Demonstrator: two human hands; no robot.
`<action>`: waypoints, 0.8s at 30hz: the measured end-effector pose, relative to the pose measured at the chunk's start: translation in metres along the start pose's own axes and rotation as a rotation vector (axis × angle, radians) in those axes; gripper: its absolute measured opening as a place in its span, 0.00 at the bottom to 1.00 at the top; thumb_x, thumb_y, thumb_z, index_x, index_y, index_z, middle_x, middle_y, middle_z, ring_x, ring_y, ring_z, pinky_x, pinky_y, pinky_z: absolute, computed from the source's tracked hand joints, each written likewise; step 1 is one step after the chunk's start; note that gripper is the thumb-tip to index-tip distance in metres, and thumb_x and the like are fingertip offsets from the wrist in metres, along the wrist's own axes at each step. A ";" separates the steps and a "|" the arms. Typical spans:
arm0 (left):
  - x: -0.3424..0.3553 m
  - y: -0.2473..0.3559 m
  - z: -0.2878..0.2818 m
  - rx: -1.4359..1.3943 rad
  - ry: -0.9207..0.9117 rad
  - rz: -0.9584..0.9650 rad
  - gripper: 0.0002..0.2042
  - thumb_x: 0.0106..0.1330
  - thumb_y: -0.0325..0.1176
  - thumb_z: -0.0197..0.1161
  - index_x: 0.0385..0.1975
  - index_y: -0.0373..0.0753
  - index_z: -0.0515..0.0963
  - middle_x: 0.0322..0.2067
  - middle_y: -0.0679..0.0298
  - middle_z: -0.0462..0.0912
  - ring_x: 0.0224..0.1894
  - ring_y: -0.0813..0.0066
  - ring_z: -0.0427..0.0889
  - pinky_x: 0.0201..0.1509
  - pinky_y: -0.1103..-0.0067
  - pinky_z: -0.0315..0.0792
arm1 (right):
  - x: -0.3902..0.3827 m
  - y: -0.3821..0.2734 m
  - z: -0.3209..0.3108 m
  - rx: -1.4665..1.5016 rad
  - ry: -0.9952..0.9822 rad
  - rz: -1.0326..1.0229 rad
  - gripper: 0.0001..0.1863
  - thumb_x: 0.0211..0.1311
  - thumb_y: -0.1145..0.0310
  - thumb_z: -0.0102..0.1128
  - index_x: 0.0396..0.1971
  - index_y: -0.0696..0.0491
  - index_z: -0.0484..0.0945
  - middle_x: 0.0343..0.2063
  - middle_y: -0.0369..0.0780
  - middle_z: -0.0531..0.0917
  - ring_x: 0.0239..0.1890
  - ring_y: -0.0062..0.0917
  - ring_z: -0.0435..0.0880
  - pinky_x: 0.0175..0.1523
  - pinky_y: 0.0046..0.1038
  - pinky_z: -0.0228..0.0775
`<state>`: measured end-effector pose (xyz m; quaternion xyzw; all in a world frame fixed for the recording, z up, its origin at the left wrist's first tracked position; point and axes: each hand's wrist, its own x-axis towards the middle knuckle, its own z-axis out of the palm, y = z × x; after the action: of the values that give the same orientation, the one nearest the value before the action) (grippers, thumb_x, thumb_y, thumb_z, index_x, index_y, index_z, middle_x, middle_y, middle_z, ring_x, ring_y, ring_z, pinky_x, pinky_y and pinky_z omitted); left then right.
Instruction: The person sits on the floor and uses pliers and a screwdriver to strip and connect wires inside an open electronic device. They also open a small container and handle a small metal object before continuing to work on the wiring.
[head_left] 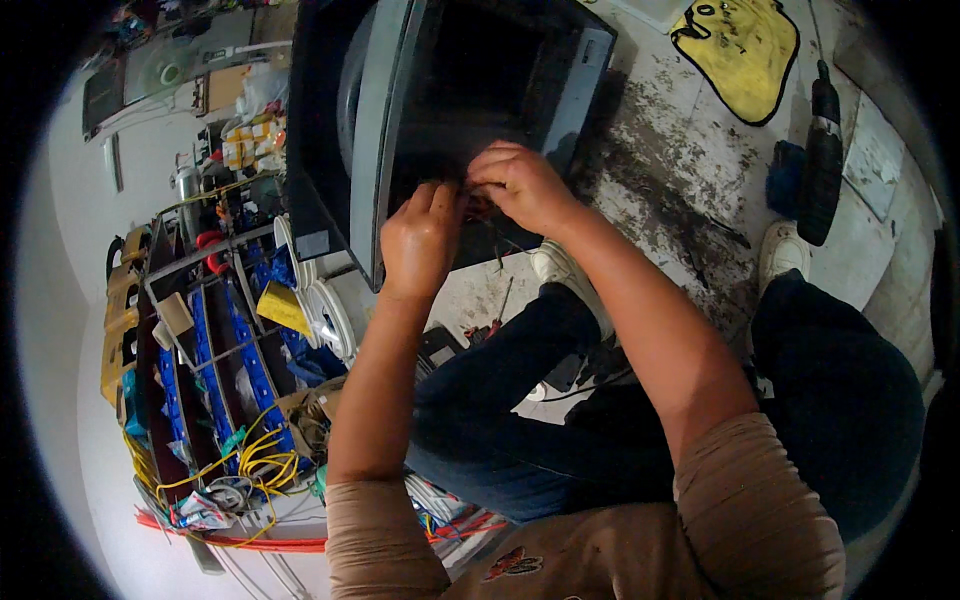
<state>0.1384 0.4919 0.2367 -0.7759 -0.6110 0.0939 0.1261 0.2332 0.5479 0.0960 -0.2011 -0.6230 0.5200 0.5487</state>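
The curled fingers of the left hand and right hand meet beside thin reddish wires; whether they grip them, I cannot tell. The wires sit at the near edge of an open black boxy housing with grey edges. Rightward, a yellow black-rimmed cloth lies on the dirt-stained pale floor.

fingers: grip hidden | wires: partly covered | housing: top cut off

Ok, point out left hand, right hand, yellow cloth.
Left hand [418, 242]: head view, back of hand.
Right hand [525, 187]: head view, back of hand.
Yellow cloth [742, 58]: head view, middle of its surface.
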 end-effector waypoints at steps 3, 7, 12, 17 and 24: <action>0.002 -0.002 0.005 -0.012 -0.010 0.035 0.05 0.58 0.30 0.61 0.32 0.38 0.77 0.27 0.60 0.79 0.24 0.63 0.79 0.26 0.73 0.73 | 0.000 -0.002 -0.001 -0.026 0.001 0.009 0.07 0.44 0.77 0.61 0.27 0.60 0.81 0.32 0.41 0.81 0.39 0.36 0.77 0.47 0.33 0.70; 0.003 -0.003 0.011 -1.123 -0.344 -0.880 0.05 0.63 0.31 0.55 0.29 0.38 0.76 0.25 0.67 0.77 0.17 0.77 0.70 0.20 0.82 0.65 | -0.001 -0.005 -0.002 -0.049 0.011 -0.056 0.07 0.45 0.74 0.61 0.27 0.59 0.81 0.32 0.41 0.81 0.40 0.35 0.77 0.48 0.32 0.70; 0.001 -0.009 -0.001 -1.183 -0.426 -0.968 0.07 0.64 0.32 0.55 0.35 0.37 0.75 0.28 0.66 0.77 0.20 0.77 0.72 0.20 0.82 0.65 | 0.000 -0.004 0.000 -0.044 -0.005 -0.094 0.08 0.46 0.73 0.61 0.28 0.59 0.81 0.32 0.41 0.81 0.41 0.35 0.77 0.48 0.33 0.70; -0.005 0.003 -0.008 -0.024 -0.006 -0.045 0.08 0.60 0.31 0.59 0.37 0.37 0.75 0.31 0.60 0.79 0.25 0.65 0.79 0.25 0.75 0.73 | -0.001 -0.002 0.001 -0.018 0.022 -0.006 0.07 0.45 0.75 0.60 0.27 0.60 0.80 0.32 0.42 0.81 0.40 0.36 0.77 0.48 0.33 0.70; 0.003 -0.004 -0.004 0.005 -0.077 0.046 0.07 0.58 0.30 0.60 0.35 0.38 0.77 0.32 0.57 0.80 0.28 0.59 0.80 0.29 0.72 0.75 | 0.000 -0.002 0.001 -0.029 0.001 0.026 0.08 0.44 0.76 0.61 0.28 0.60 0.81 0.33 0.42 0.82 0.40 0.36 0.77 0.47 0.33 0.70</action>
<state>0.1367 0.4955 0.2417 -0.7851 -0.5973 0.1282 0.1021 0.2331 0.5462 0.0980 -0.2176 -0.6274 0.5179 0.5392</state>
